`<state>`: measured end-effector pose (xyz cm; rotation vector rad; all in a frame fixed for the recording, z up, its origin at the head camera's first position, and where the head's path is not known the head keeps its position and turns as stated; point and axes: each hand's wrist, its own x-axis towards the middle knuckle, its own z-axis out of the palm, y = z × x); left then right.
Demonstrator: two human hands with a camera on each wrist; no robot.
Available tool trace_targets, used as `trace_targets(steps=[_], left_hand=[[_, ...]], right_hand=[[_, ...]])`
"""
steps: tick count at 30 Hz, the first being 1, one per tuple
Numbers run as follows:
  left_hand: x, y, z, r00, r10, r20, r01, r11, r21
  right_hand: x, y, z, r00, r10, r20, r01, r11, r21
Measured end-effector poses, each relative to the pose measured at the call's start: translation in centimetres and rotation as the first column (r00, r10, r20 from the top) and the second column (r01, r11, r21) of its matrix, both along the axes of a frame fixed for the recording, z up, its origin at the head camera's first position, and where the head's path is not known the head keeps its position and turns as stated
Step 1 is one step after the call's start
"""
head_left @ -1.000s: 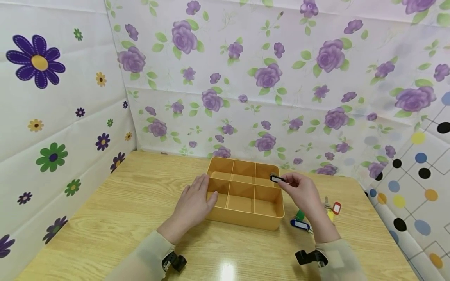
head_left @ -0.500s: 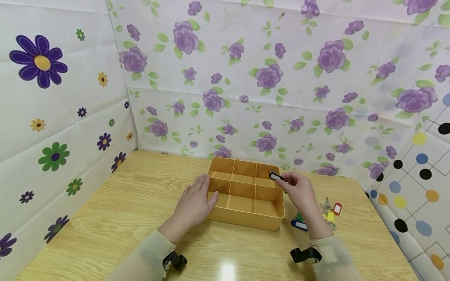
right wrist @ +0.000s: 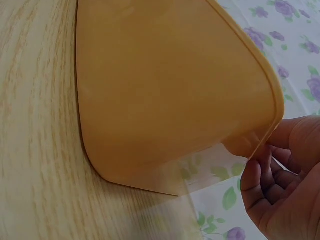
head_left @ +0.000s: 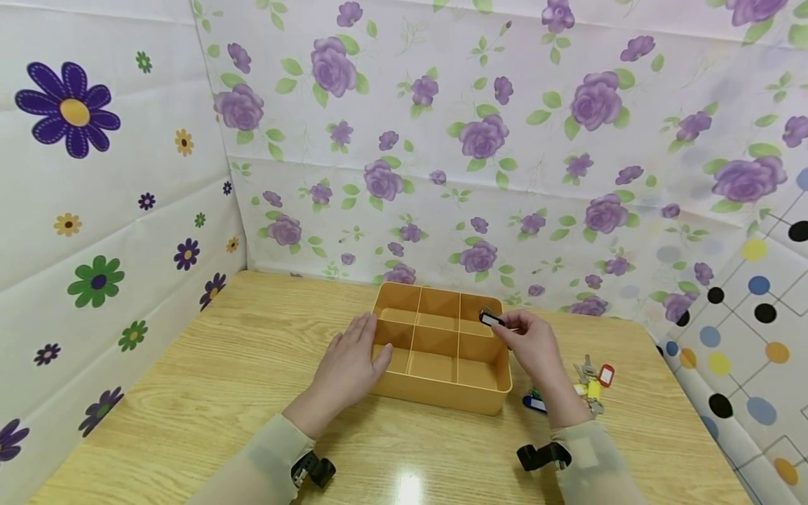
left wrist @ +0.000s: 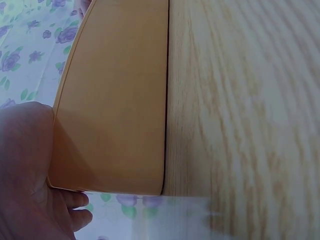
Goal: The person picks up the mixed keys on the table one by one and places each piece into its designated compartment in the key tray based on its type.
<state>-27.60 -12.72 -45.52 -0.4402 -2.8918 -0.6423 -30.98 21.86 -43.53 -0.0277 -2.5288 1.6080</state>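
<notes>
An orange organizer box (head_left: 435,395) with six-way dividers, several compartments in two rows, stands on the table. My right hand (head_left: 533,345) pinches a black key tag (head_left: 489,319) with a white label between thumb and fingers, above the back right compartment. A small metal part shows at the tag's far end. My left hand (head_left: 346,365) rests against the box's left side, fingers extended and thumb near the front rim. In the left wrist view, that hand (left wrist: 25,170) touches the box wall (left wrist: 110,100). The right wrist view shows my hand (right wrist: 290,185) by the rim; the tag is hidden there.
Right of the box lie a blue key tag (head_left: 534,404), a yellow key tag (head_left: 594,390), a red key tag (head_left: 607,375) and metal keys (head_left: 588,365). A bit of green shows beside my right forearm. Flowered cloth (head_left: 404,175) hangs behind the wooden table (head_left: 271,315).
My right hand has shifted slightly left with the black key tag, which hangs farther over the back right compartment. My left hand and the box have stayed in place.
</notes>
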Motion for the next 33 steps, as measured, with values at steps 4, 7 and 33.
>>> trace_targets(steps=[4, 7, 33], left_hand=[[-0.06, 0.02, 0.03, 1.000, 0.001, 0.001, -0.001, 1.000, 0.000], [-0.13, 0.02, -0.01, 1.000, 0.000, -0.002, 0.000, 1.000, 0.000], [0.02, -0.09, -0.09, 1.000, 0.001, -0.014, -0.001, 1.000, 0.001]], right_hand=[[-0.21, -0.08, -0.25, 1.000, -0.010, 0.000, 0.010, 1.000, 0.011], [-0.29, -0.06, -0.38, 1.000, -0.011, -0.003, 0.011, 1.000, 0.020], [-0.31, -0.03, -0.77, 1.000, 0.002, -0.020, -0.001, 0.999, 0.054]])
